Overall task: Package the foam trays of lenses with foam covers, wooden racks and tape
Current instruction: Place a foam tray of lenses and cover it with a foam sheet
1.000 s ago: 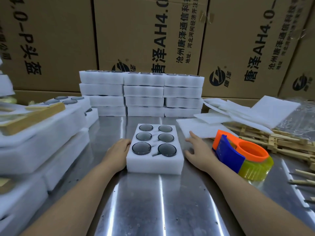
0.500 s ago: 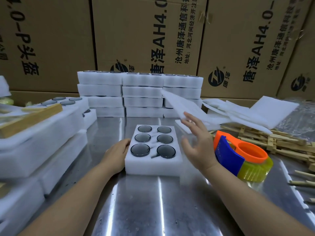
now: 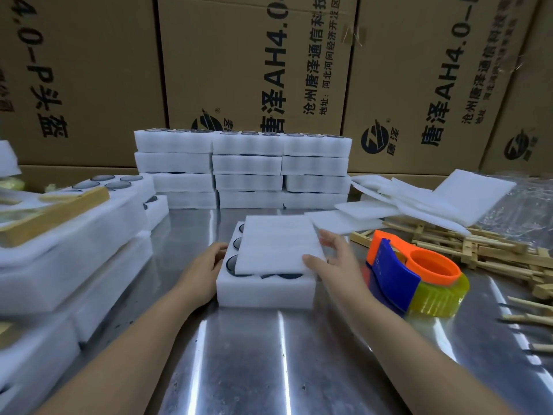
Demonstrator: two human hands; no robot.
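A thick white foam tray [image 3: 264, 290] of round dark glass lenses [image 3: 232, 263] lies flat at the frame's centre. A thin white rectangular foam cover sheet [image 3: 276, 245] rests on it, shifted toward the upper right, leaving the left-hand lenses and the near edge partly exposed.

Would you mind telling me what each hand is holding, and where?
Right hand holds the foam cover by its right edge; left hand rests against the foam tray's left side.
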